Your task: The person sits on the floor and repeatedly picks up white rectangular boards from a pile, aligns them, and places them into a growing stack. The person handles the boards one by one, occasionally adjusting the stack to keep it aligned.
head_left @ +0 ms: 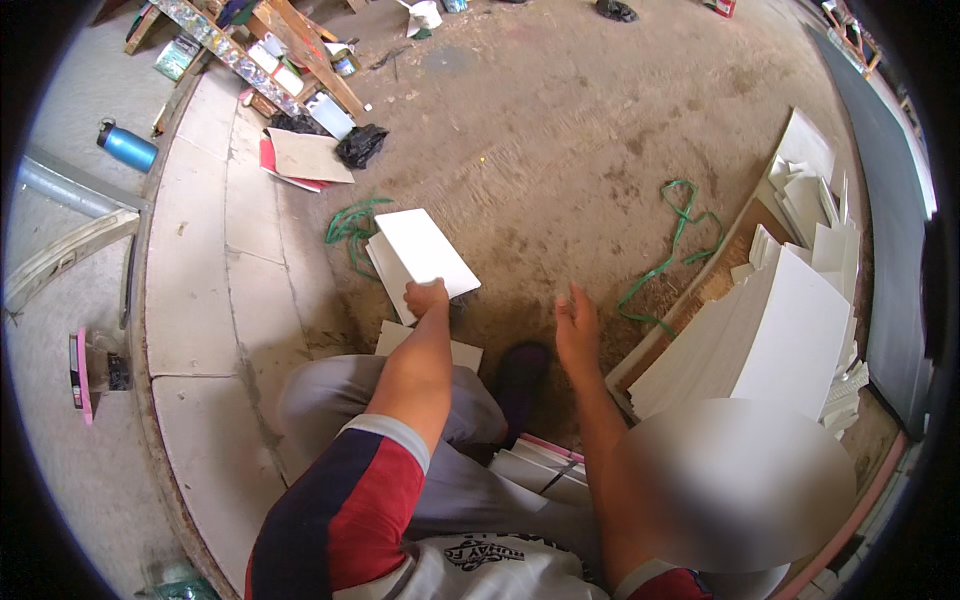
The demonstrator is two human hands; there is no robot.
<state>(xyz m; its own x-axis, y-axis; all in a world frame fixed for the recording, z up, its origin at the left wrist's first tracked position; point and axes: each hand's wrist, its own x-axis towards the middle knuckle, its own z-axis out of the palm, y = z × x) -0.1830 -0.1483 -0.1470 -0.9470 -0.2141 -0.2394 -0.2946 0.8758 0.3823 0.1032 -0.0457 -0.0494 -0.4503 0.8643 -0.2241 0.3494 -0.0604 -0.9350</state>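
My left hand [428, 298] grips the near edge of a white rectangular board [430, 250], its fingers closed on it. That board is tilted over another pale board [383, 262] underneath. My right hand [577, 325] is raised over the floor to the right, fingers stretched out and nothing in it. Close to my legs lie another flat white board [465, 354] and a bundle of white boards [540, 472] with a dark strap across it. At the right, a long row of white boards [770, 330] leans on edge, nearest my right hand.
Green strapping [350, 222] lies beyond the left boards, and more green strapping [668, 258] by the right row. A pale block ledge [190, 270] runs along the left. Farther off are a black plastic bag [361, 146], a paint-spattered wooden ladder [230, 55] and a blue bottle [128, 146].
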